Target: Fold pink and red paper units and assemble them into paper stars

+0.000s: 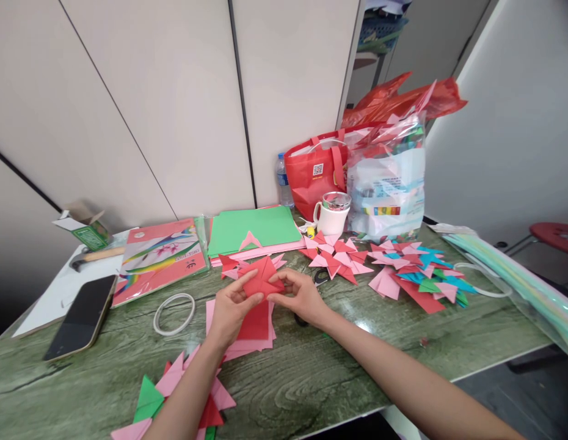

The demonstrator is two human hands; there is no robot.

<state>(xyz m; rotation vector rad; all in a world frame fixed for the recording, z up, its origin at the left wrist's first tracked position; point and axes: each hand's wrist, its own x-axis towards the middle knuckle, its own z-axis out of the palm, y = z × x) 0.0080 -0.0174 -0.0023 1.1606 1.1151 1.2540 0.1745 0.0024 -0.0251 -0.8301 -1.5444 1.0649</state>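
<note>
A red sheet of folding paper (262,276), with creases running across it, is held up in both hands above the table. My left hand (236,308) pinches its left and lower edge, thumb in front. My right hand (300,294) grips the right edge, its thumb meeting the lower corner near the other thumb. Under the hands lies a stack of pink and red paper squares (254,330). Just behind the held sheet are folded red and pink paper pieces (231,266), partly covered by it.
Folded paper triangles lie in piles at right (341,256) and front left (174,379). Green sheets (256,229), a white mug (332,220) and a red bag (311,177) stand toward the wall. A phone (82,318), hammer (98,256) and white ring (174,315) are left.
</note>
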